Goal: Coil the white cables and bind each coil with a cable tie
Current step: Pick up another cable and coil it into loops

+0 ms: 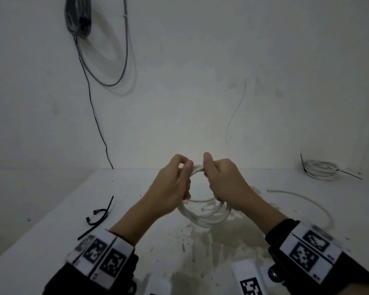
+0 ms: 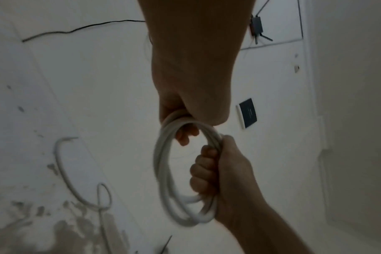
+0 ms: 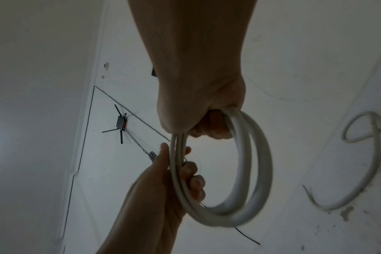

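I hold a coil of white cable [image 1: 202,218] upright above the stained white table [image 1: 51,231], one hand on each side. My left hand [image 1: 179,179] grips the left side of the coil [image 3: 250,171], and its fingers [image 3: 194,178] curl round the strands. My right hand [image 1: 219,179] wraps round the right side, fist closed on the coil [image 2: 163,171]. In the left wrist view the right hand [image 2: 215,171] clasps the loops, while the left hand [image 2: 183,135] holds their top. No cable tie shows on this coil.
A second white coil [image 1: 322,170], bound with a black tie, lies at the back right. A loose white cable [image 1: 307,201] curves along the right. Black cable ties [image 1: 100,216] lie at the left. A grey cable bundle [image 1: 79,18] hangs on the wall.
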Tool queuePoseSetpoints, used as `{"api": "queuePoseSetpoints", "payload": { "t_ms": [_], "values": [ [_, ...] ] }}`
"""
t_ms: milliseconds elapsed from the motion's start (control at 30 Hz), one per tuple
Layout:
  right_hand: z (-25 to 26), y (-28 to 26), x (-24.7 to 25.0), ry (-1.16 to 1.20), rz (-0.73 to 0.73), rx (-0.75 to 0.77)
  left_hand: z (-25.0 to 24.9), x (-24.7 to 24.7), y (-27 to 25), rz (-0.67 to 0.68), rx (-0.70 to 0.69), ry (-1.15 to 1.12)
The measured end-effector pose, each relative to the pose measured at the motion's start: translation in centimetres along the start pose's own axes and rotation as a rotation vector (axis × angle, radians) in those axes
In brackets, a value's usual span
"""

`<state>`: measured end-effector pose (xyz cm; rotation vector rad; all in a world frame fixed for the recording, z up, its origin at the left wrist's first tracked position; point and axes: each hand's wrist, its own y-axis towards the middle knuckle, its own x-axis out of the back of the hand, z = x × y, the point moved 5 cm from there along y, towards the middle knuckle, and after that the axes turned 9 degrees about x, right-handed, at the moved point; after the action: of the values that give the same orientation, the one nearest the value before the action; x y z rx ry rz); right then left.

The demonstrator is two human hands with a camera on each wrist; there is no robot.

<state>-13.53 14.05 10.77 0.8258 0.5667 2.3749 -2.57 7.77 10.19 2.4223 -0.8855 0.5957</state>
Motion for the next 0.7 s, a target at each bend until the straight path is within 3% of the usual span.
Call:
{"api": "queuePoseSetpoints", "payload": {
  "t_ms": [100,200,433,700],
  "values": [
    [-0.3,0.2,-0.5,0.018,-0.023,-0.041,1.1,-0.6,-0.5,-0.126,-0.152,0.305],
    [0.2,0.3,-1.1,0.052,0.006,-0.026,2.1,0.1,-0.6,-0.188,-0.142,0.137],
    [0.4,0.0,-1.1,0.228,0.033,0.058,1.0,0.8,-1.0,0.170,0.049,-0.477],
    [2.2,0.4,-1.6,0.058,0.172,0.246,1.5,1.0,-1.0,0.296,0.295,-0.614]
  ]
}}
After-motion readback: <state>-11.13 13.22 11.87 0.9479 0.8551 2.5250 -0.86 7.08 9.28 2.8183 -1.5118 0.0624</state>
